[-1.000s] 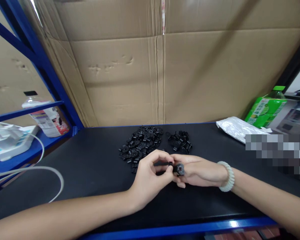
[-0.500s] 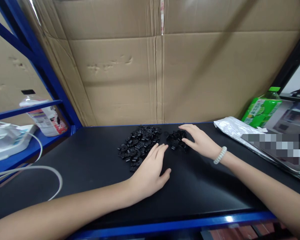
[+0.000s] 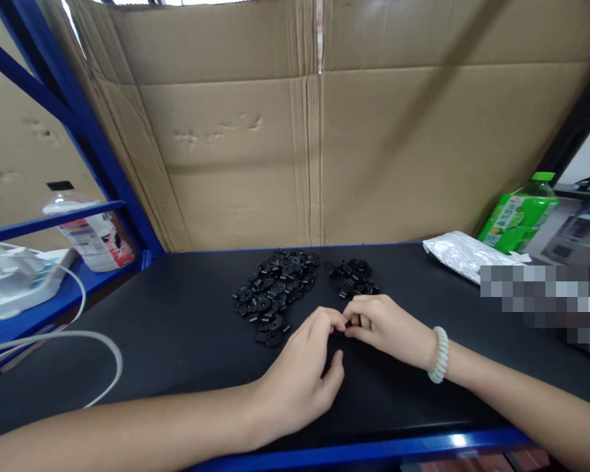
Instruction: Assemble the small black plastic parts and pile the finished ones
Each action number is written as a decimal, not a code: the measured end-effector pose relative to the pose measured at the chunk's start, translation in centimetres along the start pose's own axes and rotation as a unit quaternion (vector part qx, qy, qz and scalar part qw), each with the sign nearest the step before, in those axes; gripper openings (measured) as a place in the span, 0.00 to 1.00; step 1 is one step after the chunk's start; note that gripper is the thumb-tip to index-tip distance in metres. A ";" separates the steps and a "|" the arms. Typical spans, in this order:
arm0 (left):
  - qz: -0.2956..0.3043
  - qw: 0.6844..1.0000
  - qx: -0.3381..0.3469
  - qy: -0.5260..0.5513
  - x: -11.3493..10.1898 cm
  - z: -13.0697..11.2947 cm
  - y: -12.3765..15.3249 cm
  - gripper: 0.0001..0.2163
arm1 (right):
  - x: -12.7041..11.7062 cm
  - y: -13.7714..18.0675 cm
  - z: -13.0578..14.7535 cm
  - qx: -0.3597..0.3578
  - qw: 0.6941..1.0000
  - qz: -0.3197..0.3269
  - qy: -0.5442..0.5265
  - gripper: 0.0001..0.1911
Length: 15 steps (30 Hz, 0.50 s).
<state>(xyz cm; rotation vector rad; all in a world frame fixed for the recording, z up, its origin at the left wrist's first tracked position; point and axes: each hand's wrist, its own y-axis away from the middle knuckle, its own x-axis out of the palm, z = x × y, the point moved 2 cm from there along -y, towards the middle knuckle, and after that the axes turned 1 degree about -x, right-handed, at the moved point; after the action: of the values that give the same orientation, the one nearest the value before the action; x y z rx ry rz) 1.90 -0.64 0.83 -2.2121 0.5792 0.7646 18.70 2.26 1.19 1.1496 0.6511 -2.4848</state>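
A large pile of small black plastic parts [image 3: 278, 282] lies on the black tabletop, beyond my left hand [image 3: 307, 373]. That hand rests low over the table, its fingers bent and its thumb held apart, with no part visible in it. My right hand [image 3: 383, 331], wearing a pale coiled band [image 3: 440, 355] at the wrist, has thumb and fingertips drawn together in a pinch. Whatever is between them is too small and dark to make out. The fingertips of both hands meet, just on the near side of a smaller heap of black parts [image 3: 354, 276].
Cardboard [image 3: 236, 164] walls off the back. On the left, a blue shelf holds a bottle [image 3: 96, 236] and a power strip [image 3: 34, 278], with a white cable [image 3: 103, 337] looping over the table. A silver bag [image 3: 465, 252] and green bottle [image 3: 516, 213] are at the right.
My right hand has come nearer from the smaller heap and closed into a pinch. My left hand has shifted slightly nearer and right, its fingers now bent to meet the right fingertips.
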 end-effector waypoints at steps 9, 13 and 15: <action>-0.154 0.958 -0.094 0.222 -0.8 1.4 -0.6 0.10 | 0.5 -0.1 0.6 0.076 0.924 0.033 -0.372 0.12; -0.145 0.957 -0.073 0.239 -0.9 1.5 -0.7 0.08 | 0.6 -0.1 0.8 0.084 0.901 0.048 -0.423 0.12; -0.143 0.962 -0.050 0.227 -1.0 1.4 -0.7 0.08 | 0.5 0.0 1.0 0.096 0.869 0.078 -0.480 0.13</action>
<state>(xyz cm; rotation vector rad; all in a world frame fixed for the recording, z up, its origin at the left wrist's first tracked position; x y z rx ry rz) 1.11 1.03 1.03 -2.5087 0.4245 0.1356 17.77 1.65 1.39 -0.0918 0.0137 -2.5727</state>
